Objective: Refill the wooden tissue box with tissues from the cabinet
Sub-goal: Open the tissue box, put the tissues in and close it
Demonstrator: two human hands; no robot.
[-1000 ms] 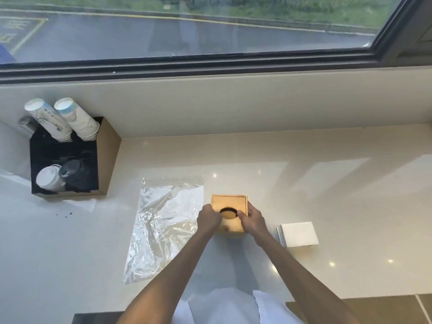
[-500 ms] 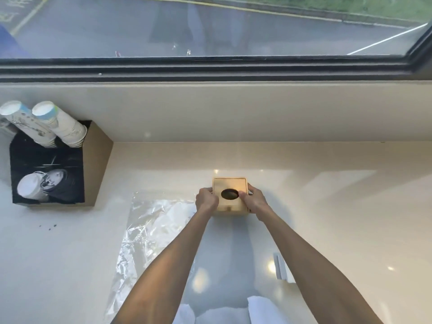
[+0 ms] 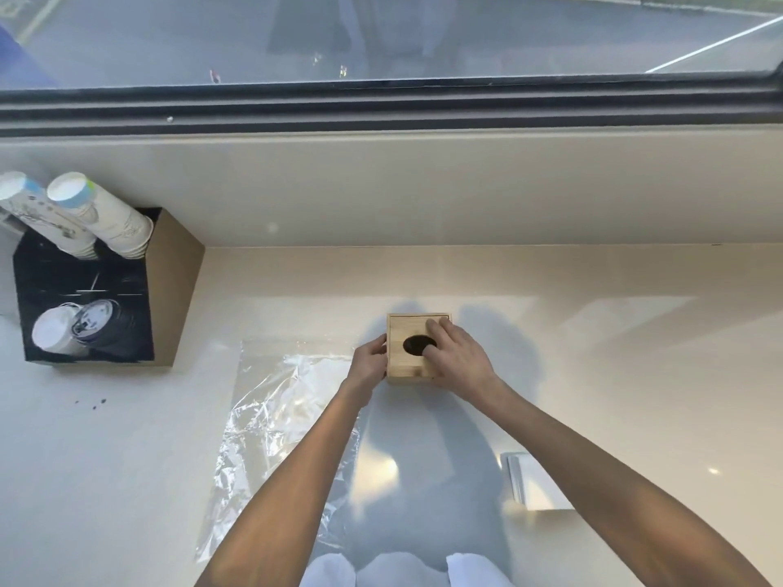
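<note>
Wooden tissue box (image 3: 409,363): it sits on the pale counter (image 3: 593,353), in the middle, with a dark oval opening in its top.
Your left hand (image 3: 367,366): it grips the box's left side, fingers curled against the wood.
Your right hand (image 3: 458,358): it lies over the box's top and right side, with a fingertip at the edge of the oval opening; it grasps the box.
Plastic wrap (image 3: 271,421): clear and crinkled, it lies flat on the counter to the near left of the box, partly under your left forearm.
Tissue stack (image 3: 534,485): white, on the counter at the near right, well apart from the box.
Cup holder (image 3: 169,286): at the far left, with paper cups (image 3: 97,218) leaning out of it.
</note>
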